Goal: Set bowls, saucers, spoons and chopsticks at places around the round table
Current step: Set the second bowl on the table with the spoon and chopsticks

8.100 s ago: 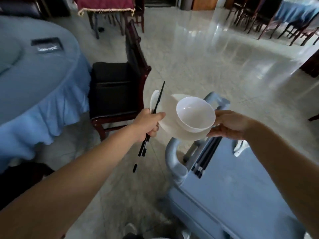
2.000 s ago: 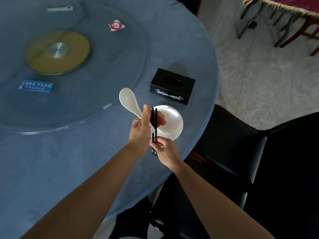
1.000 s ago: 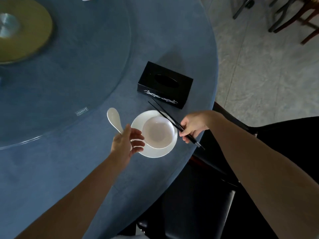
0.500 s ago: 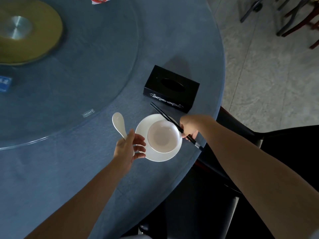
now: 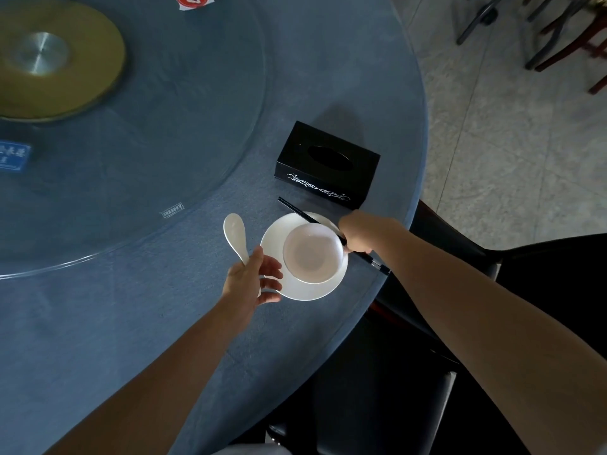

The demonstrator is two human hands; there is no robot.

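Note:
A white bowl [image 5: 311, 253] sits on a white saucer [image 5: 302, 290] near the right edge of the round table [image 5: 138, 323], which wears a blue cloth. My left hand [image 5: 253, 280] grips the handle of a white spoon [image 5: 234, 232] just left of the saucer, its scoop pointing away from me. My right hand [image 5: 355, 235] holds a pair of black chopsticks [image 5: 297, 211] slanting over the saucer's far right rim, with their ends sticking out past the table edge.
A black tissue box [image 5: 328, 165] stands just beyond the saucer. A glass turntable [image 5: 157, 126] with a gold hub [image 5: 49, 57] fills the table's middle. A black chair [image 5: 460, 323] is tucked under the edge on the right. Other chair legs [image 5: 542, 31] stand far right.
Since a second ago my right hand has lowered the chopsticks closer to the saucer's right side. My left hand still holds the spoon beside the saucer and has barely moved.

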